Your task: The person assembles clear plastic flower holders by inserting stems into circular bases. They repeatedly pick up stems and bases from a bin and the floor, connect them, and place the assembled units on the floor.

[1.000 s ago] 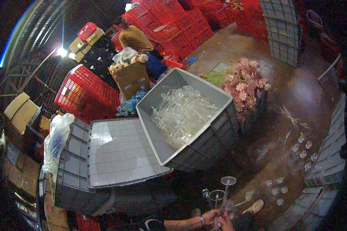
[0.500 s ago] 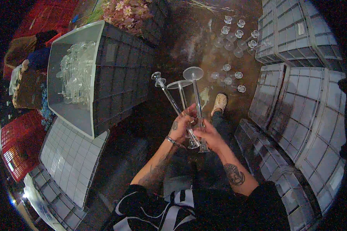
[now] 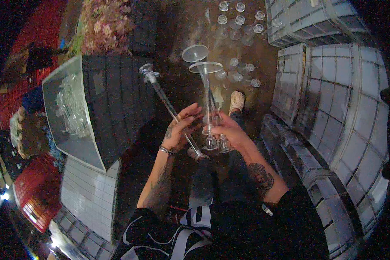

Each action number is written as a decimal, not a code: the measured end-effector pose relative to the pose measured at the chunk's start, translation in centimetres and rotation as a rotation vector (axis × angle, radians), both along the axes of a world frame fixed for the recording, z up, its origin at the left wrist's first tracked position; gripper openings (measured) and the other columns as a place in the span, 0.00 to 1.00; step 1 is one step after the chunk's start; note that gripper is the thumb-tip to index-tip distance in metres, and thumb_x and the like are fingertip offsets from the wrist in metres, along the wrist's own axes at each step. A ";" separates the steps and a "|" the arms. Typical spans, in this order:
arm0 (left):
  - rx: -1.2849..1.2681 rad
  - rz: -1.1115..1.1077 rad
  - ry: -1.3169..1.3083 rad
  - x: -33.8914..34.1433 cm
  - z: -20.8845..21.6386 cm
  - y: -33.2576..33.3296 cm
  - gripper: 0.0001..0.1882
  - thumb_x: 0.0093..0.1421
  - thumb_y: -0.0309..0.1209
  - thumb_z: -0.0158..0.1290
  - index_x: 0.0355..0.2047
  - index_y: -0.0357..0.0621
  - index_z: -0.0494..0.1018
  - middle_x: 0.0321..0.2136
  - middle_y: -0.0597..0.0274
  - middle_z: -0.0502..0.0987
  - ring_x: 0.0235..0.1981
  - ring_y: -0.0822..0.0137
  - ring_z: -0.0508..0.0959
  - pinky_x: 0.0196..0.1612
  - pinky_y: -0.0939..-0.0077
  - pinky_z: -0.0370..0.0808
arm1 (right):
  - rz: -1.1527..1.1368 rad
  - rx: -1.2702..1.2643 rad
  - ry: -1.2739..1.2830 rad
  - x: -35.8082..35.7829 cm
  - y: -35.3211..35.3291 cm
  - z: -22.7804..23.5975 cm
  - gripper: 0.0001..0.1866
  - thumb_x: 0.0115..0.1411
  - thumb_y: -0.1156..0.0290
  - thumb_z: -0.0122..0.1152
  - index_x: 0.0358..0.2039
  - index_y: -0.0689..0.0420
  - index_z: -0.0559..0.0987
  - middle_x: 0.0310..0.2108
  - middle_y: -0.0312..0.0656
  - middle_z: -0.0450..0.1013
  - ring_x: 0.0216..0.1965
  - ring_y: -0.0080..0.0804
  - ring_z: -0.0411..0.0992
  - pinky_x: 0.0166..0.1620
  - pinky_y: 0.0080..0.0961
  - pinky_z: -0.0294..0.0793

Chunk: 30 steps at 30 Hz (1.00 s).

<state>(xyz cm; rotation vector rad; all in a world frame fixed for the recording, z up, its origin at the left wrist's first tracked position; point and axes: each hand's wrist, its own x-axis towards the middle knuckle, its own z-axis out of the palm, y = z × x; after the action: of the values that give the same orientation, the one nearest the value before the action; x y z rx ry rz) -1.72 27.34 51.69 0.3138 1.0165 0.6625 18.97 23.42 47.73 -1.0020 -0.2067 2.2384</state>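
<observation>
My left hand (image 3: 177,132) is closed around one long clear candlestick (image 3: 163,96), which tilts with its knobbed end up to the left and its other end down near my lap. My right hand (image 3: 230,131) grips two more clear candlesticks (image 3: 207,86) by their cup ends, side by side, with their round flat bases upward. The front base partly overlaps the other behind it. A small gap separates my hands, and the fingers of the left are partly extended.
Several clear candlesticks (image 3: 235,77) stand on the brown floor ahead. At left, a grey crate (image 3: 89,117) holds many more. Pink flowers (image 3: 105,30) lie beyond it. Grey crates (image 3: 333,86) are stacked along the right. My shoe (image 3: 237,100) is on the floor.
My hands have drawn apart. The left has moved left with one candlestick, while the two with flat bases are now together in my right hand. The whole view has shifted.
</observation>
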 end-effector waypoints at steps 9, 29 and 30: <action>-0.021 -0.110 0.586 3.9 2.6 7.2 0.15 0.67 0.44 0.52 0.44 0.46 0.72 0.16 0.74 0.61 0.13 0.77 0.60 0.18 0.78 0.61 | -0.187 -0.163 -0.246 9.7 3.4 3.2 0.23 0.58 0.72 0.61 0.55 0.54 0.70 0.40 0.40 0.76 0.39 0.26 0.75 0.37 0.21 0.73; 0.053 -0.249 0.452 9.5 -3.1 6.7 0.17 0.68 0.37 0.50 0.53 0.41 0.72 0.38 0.66 0.78 0.38 0.74 0.75 0.41 0.81 0.72 | -0.334 -0.136 0.059 8.7 7.2 2.7 0.17 0.61 0.76 0.57 0.52 0.59 0.73 0.46 0.45 0.77 0.46 0.37 0.77 0.48 0.34 0.77; 0.047 -0.253 0.436 9.7 -2.4 7.2 0.18 0.68 0.38 0.50 0.53 0.39 0.72 0.40 0.65 0.78 0.41 0.74 0.76 0.44 0.81 0.72 | -0.376 -0.135 0.062 7.0 6.7 2.8 0.17 0.61 0.76 0.57 0.52 0.59 0.73 0.46 0.44 0.76 0.46 0.36 0.77 0.48 0.34 0.77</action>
<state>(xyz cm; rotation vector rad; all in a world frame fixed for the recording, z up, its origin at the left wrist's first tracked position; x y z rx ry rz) 7.99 34.52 49.33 0.6360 1.3494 0.3939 25.94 30.12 50.50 -0.9500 0.1529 1.9528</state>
